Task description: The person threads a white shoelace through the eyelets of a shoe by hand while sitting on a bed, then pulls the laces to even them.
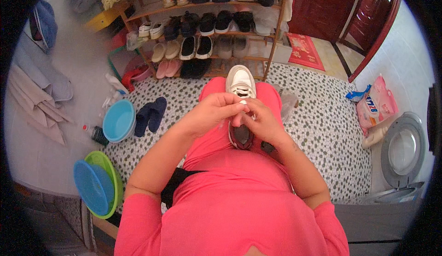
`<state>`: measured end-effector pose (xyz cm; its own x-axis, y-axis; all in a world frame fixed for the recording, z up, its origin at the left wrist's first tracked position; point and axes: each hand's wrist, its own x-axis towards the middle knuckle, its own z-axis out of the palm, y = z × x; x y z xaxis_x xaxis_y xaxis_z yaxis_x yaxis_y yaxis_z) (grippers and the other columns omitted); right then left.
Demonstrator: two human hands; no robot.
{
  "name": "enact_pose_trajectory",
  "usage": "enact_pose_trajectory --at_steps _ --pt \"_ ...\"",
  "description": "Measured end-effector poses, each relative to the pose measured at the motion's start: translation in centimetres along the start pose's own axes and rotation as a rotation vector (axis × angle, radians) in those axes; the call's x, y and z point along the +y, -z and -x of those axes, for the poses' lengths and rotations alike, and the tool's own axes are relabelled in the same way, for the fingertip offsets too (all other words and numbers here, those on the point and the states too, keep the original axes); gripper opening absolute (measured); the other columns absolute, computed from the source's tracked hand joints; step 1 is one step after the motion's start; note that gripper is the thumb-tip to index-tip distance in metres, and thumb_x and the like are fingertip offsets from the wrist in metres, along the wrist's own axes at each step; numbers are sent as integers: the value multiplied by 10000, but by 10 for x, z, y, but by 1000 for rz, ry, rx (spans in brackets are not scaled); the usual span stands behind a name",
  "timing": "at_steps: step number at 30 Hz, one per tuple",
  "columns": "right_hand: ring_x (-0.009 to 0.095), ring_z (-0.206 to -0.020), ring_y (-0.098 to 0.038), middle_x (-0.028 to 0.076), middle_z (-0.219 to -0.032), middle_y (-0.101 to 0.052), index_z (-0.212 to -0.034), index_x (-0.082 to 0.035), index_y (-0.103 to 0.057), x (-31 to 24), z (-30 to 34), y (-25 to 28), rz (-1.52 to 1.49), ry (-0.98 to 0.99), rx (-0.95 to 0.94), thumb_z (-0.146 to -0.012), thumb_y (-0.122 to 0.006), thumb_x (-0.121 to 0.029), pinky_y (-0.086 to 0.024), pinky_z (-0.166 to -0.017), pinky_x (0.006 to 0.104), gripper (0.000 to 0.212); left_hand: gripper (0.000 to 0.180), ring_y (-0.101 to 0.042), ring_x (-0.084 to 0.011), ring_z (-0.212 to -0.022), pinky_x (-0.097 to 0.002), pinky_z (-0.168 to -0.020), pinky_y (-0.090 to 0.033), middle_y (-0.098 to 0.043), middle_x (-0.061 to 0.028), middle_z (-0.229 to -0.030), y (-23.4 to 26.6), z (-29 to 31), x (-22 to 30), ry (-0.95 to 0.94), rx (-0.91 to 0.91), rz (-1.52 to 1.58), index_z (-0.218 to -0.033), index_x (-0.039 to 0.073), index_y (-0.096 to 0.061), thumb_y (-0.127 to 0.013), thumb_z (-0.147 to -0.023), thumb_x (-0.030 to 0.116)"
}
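Observation:
A white and beige sneaker lies on my pink-clad lap, its toe pointing away from me and its dark opening toward me. Above its laces, my left hand and my right hand meet fingertip to fingertip. Both are closed in a pinch. A tiny white spot shows between the fingertips; whether it is a lace end or something else I cannot make out. The hands hide the middle of the shoe.
A wooden rack with rows of shoes stands ahead. Left are navy slippers, a light-blue basin, and a blue basin in a green one. Right are a pink detergent bag and a round grey appliance door.

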<state>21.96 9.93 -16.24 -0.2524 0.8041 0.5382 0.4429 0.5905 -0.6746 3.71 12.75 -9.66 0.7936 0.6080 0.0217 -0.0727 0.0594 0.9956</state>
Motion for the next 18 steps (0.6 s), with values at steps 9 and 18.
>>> enact_pose_trajectory --at_steps 9,18 --pt "337 -811 -545 171 -880 -551 -969 -4 -538 3 4 -5 -38 -39 -36 -855 -484 -71 -453 -718 375 143 250 -527 -55 -665 -201 -587 -426 -587 16 -780 21 -23 -44 -196 437 5 -1002 61 -579 -456 -936 268" --pt "74 -718 -510 3 -823 -546 -1019 -63 -516 16 13 -6 -611 -409 76 -937 -393 -124 -425 -623 214 160 264 -565 -113 -835 -257 -706 -485 -551 -32 -974 7 -24 -67 -94 167 -151 -1120 41 -459 -526 -865 55"
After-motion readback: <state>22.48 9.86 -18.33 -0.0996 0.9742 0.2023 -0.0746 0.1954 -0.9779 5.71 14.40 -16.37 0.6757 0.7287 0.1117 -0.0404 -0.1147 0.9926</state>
